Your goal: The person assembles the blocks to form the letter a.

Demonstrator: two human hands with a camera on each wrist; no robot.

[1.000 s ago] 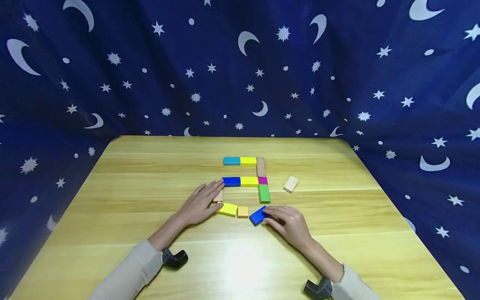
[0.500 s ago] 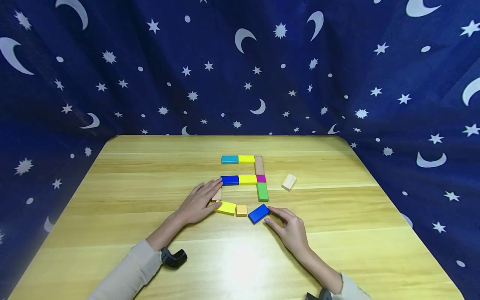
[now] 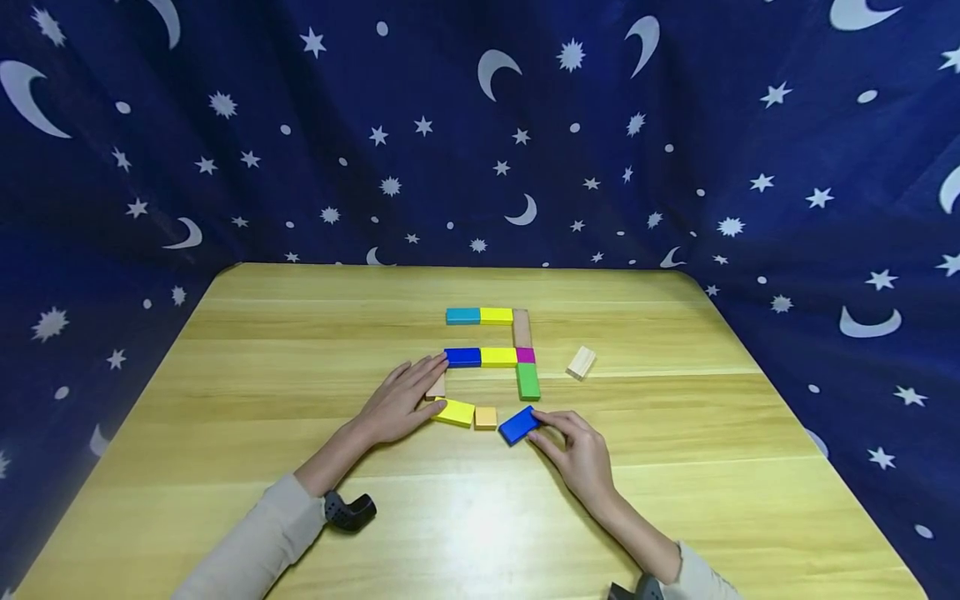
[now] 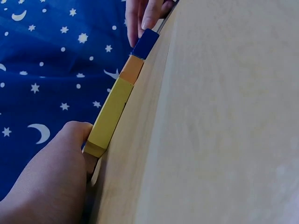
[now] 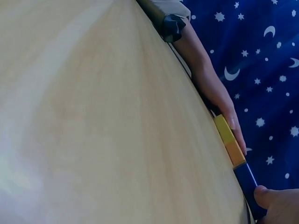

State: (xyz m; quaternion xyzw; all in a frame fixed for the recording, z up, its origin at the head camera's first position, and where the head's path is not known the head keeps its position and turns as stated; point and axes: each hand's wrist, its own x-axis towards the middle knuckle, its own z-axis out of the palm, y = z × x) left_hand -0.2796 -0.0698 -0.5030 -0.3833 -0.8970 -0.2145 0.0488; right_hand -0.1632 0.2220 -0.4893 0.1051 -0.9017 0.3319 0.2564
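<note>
My right hand (image 3: 581,458) pinches the right end of a blue block (image 3: 516,427), with thumb and index finger at its corners. The block lies slanted on the table, its far right corner turned away from me. Just left of it come a small orange block (image 3: 485,418) and a yellow block (image 3: 456,413). My left hand (image 3: 397,400) lies with fingers straight, fingertips at the left end of another blue block (image 3: 463,357). Its thumb touches the yellow block's left end. A pale wooden block (image 3: 437,388) shows partly beneath those fingers.
Behind, yellow (image 3: 498,357), magenta (image 3: 526,356) and green (image 3: 528,382) blocks join the farther blue one. A light blue block (image 3: 462,317), a yellow block (image 3: 497,317) and a tan block (image 3: 522,328) form the far row and corner. One loose wooden block (image 3: 581,363) lies to the right.
My right fingers have drawn back from over the blue block to its right end. The left hand stays in place. The head view has shifted slightly.
</note>
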